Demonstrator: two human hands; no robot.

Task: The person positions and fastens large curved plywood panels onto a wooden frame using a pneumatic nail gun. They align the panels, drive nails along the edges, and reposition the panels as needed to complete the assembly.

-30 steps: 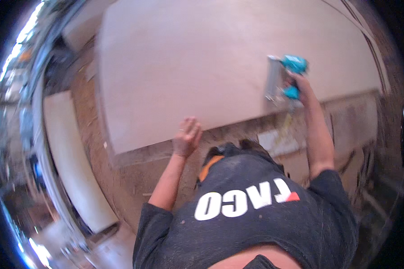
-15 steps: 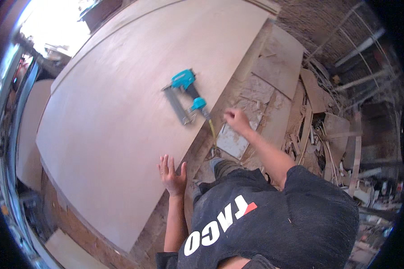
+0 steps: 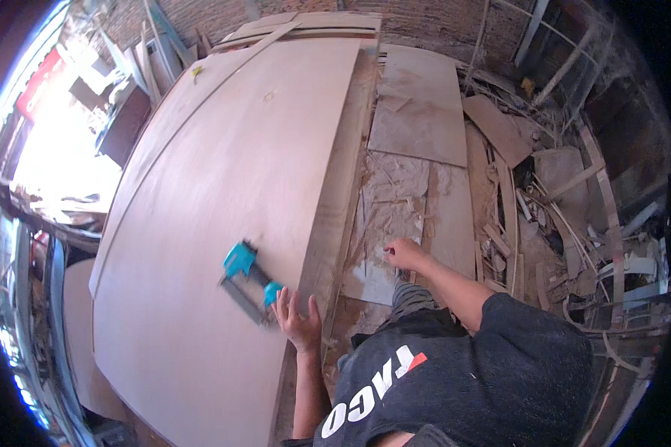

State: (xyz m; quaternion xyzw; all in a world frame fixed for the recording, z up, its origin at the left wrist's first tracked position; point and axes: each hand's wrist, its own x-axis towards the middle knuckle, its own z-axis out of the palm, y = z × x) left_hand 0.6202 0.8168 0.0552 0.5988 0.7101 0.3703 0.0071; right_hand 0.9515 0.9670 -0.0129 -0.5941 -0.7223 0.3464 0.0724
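Two bare hands are showing below the camera, both belonging to the person in the dark printed shirt (image 3: 455,380). The left hand (image 3: 297,319) is lying flat with fingers spread and released, resting on the near right edge of the large plywood sheet (image 3: 224,194). Its fingertips are sitting just beside the handle end of the teal nail gun (image 3: 247,279); whether they are touching it cannot be determined. The nail gun is lying on its side on the sheet, near the right edge, with its grey magazine pointing toward the near left.

The right hand (image 3: 404,253) is reaching out to the right of the sheet, over the floor, with fingers loosely curled; whether it is pinching anything cannot be determined. Under and around it, wood scraps (image 3: 391,208) and shavings are covering the ground. Farther away, a smaller flat board (image 3: 421,104) is lying on the floor, and loose timber offcuts (image 3: 566,201) are piling up at the far right.
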